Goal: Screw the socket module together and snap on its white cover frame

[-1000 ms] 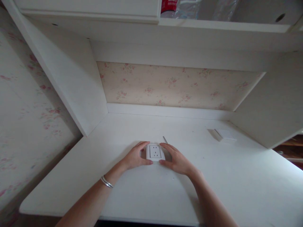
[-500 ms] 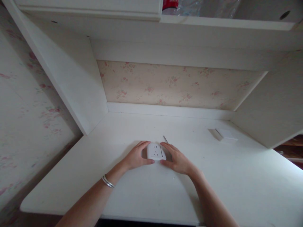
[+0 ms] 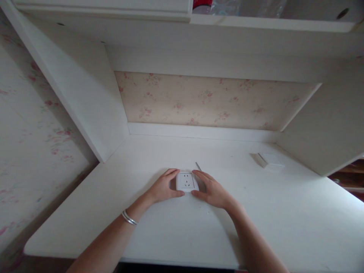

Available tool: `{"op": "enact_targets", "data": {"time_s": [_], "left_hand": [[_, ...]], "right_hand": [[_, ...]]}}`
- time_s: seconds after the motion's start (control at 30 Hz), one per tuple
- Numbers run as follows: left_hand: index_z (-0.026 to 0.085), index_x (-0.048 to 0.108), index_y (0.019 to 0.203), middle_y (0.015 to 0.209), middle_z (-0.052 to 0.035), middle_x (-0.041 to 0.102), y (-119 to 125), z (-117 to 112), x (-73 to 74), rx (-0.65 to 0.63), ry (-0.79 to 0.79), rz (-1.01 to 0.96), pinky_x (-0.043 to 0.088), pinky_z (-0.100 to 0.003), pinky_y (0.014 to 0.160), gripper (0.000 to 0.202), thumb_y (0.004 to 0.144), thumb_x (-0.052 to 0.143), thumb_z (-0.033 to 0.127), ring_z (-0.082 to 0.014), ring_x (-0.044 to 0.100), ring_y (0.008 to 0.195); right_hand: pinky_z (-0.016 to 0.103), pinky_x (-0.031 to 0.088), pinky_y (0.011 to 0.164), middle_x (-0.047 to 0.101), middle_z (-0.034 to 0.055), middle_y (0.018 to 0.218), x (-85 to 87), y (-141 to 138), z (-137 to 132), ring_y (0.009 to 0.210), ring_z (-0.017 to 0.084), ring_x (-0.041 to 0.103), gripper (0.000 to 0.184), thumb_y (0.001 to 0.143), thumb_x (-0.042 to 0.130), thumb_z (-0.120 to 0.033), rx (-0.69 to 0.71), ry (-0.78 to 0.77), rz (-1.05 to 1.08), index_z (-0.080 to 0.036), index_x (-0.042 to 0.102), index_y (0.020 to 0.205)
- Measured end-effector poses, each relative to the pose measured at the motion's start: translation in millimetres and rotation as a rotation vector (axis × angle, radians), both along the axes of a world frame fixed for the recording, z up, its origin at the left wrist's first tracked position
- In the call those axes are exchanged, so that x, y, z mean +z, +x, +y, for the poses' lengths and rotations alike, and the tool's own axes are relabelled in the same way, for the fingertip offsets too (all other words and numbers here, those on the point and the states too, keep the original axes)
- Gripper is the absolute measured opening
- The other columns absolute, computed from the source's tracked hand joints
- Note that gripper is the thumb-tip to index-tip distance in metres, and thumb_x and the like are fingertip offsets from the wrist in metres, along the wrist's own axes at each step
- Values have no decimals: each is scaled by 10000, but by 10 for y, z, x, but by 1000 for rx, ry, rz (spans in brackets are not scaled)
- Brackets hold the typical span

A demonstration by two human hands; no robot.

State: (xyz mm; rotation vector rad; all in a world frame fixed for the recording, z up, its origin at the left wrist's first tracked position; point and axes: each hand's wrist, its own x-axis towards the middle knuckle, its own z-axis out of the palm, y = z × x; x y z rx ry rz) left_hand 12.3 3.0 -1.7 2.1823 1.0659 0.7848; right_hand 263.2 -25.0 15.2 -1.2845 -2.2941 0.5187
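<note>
Centrally, toward the tabletop's (image 3: pixel 159 235) front edge, a white wall socket (image 3: pixel 186 181) lies face up. Left hand (image 3: pixel 164 187) and right hand (image 3: pixel 212 191) clasp its 2 opposite sides. Thin metal rod (image 3: pixel 198 166) just behind; white switch plate (image 3: pixel 270 159) near the back-right corner.

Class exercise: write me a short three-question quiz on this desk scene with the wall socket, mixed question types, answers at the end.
1. True or false: both hands grip the socket panel at its sides.
2. Which wrist wears the bracelet? A) left B) right C) neither
3. Fill in: a second white plate lies on the desk toward the person's ____ side.

Key:
1. True: left hand and right hand flank it, fingers on its edges.
2. A
3. right
</note>
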Motion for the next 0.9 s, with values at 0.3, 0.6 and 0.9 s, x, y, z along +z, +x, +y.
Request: {"op": "enact_targets", "data": {"time_s": [0.3, 0.6, 0.9], "left_hand": [[181, 462, 1357, 1394, -99, 427, -10, 4, -17, 10, -13, 12, 331, -387, 1108, 854, 631, 774, 503, -259, 410, 1283], [205, 474, 1347, 1372, -90, 444, -4, 1, -21, 4, 3, -11, 341, -403, 1101, 837, 623, 780, 493, -264, 419, 1273], [197, 465, 1355, 1370, -99, 443, -12, 4, -13, -2, 5, 6, 344, -394, 1097, 837, 633, 776, 486, -261, 422, 1271]], "right_hand": [[480, 344, 1069, 444, 115, 1417, -3, -5, 12, 1289, 278, 420, 691, 808, 611, -455, 8, 17, -34, -202, 380, 1408], [435, 365, 1067, 435, 135, 1422, -1, 10, 10, 1284, 264, 432, 656, 814, 605, -468, 31, 75, -54, -166, 444, 1375], [460, 378, 1053, 427, 136, 1427, -9, 18, 23, 1283, 282, 434, 640, 814, 611, -438, 51, 89, -46, -186, 442, 1378]]}}
